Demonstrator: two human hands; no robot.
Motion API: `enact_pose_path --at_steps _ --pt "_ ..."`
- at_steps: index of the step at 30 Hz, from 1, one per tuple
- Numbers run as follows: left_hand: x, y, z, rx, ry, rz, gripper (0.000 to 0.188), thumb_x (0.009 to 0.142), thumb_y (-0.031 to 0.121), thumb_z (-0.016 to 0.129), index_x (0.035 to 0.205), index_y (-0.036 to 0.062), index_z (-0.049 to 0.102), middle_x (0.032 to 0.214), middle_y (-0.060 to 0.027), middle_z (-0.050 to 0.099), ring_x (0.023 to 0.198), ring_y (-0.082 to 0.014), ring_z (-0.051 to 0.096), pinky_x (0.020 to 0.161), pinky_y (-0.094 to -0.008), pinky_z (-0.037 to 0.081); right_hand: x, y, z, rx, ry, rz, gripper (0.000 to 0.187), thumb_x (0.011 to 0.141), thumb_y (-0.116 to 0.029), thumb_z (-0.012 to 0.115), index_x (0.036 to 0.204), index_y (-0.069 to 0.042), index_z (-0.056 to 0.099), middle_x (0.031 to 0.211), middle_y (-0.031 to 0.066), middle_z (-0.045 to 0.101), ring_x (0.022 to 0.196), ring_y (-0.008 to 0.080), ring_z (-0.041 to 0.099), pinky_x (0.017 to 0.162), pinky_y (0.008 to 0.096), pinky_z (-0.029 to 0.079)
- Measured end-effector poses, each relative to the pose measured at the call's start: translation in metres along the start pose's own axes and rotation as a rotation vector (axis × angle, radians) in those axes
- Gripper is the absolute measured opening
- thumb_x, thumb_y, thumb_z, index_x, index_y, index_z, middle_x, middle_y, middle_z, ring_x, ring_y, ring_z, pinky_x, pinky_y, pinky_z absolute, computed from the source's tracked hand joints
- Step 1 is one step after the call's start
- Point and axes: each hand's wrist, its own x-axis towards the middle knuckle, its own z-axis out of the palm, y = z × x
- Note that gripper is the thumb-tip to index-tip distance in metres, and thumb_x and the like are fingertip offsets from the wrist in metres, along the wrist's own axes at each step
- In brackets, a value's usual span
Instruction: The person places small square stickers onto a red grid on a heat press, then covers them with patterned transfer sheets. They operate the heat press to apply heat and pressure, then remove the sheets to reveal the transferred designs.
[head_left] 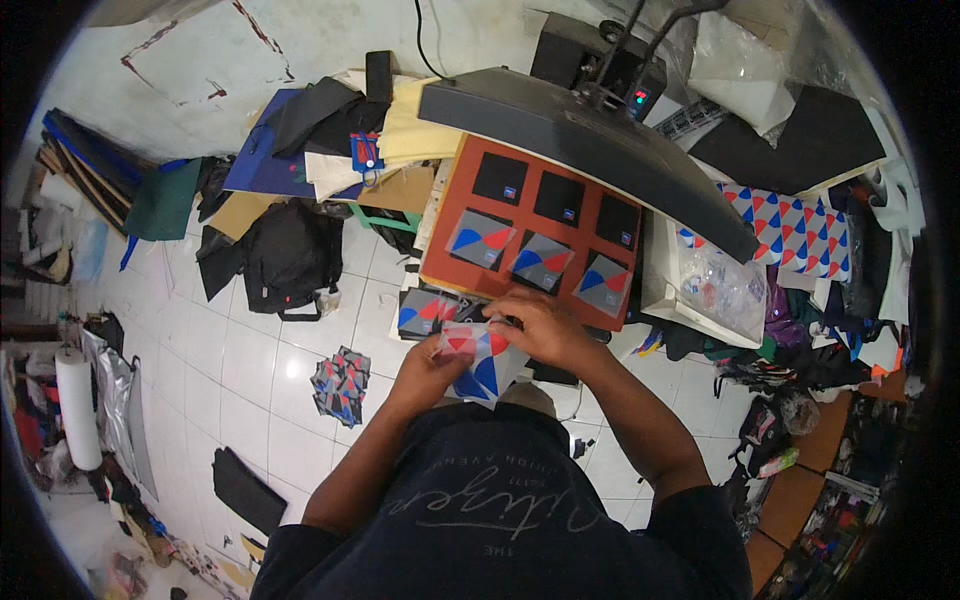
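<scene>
My left hand (428, 372) is closed on a translucent transfer sheet (482, 368) printed with red and blue shapes, close to my body. At the sheet's upper edge, my right hand (548, 330) has its fingers bent and pinched on it. Beyond both hands lies the red-brown pad (447, 258) of a heat press. Three black fabric squares (557, 198) form its far row. The near row holds three squares overlaid with red, blue and grey sheets (540, 262). Partly behind my left hand is a stack of similar printed pieces (425, 310).
The press's dark upper plate (590, 135) is raised over the pad's far right. A white tray (665, 280) with clear plastic stands right of it, near a printed roll (790, 230). Printed pieces (341, 386) and a black backpack (292, 258) lie on the tiled floor at left.
</scene>
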Motion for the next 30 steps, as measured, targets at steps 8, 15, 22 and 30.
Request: enact_pose_path --at_steps 8,15,22,30 --pt "0.018 0.008 -0.077 -0.113 0.006 0.046 0.028 0.084 0.012 0.07 0.109 0.0017 0.062 0.097 -0.0057 0.066 0.088 -0.0127 0.061 0.082 -0.0285 0.048 0.049 -0.02 0.018 0.13 0.035 0.111 0.018 0.087 -0.021 0.067 0.095 -0.005 0.066 0.088 0.0074 0.065 0.081 0.0195 0.063 0.073 0.0324 0.049" --pt "0.038 0.011 -0.128 -0.192 0.175 0.103 0.021 0.085 0.01 0.068 0.105 0.0035 0.064 0.096 -0.003 0.066 0.086 -0.0111 0.06 0.08 -0.0261 0.046 0.11 0.044 -0.015 0.484 0.406 0.36 0.019 0.091 -0.021 0.065 0.1 -0.004 0.062 0.082 0.0015 0.063 0.071 0.0107 0.057 0.066 0.0251 0.047" --pt "0.037 0.0 -0.168 -0.185 0.338 -0.008 0.022 0.083 0.01 0.07 0.102 0.0012 0.064 0.095 -0.0052 0.066 0.082 -0.0126 0.061 0.077 -0.0272 0.048 0.181 0.142 -0.035 -0.024 0.614 0.493 0.033 0.089 -0.027 0.064 0.112 -0.003 0.061 0.1 0.0099 0.064 0.086 0.0219 0.062 0.077 0.0356 0.049" --pt "0.03 -0.029 -0.185 -0.18 0.388 -0.073 0.02 0.083 0.009 0.07 0.101 0.0021 0.064 0.091 -0.0047 0.067 0.081 -0.0125 0.061 0.075 -0.0272 0.048 0.17 0.131 -0.023 -0.478 0.734 0.299 0.041 0.085 -0.035 0.068 0.113 -0.006 0.061 0.111 0.0147 0.062 0.105 0.0325 0.058 0.091 0.0415 0.045"
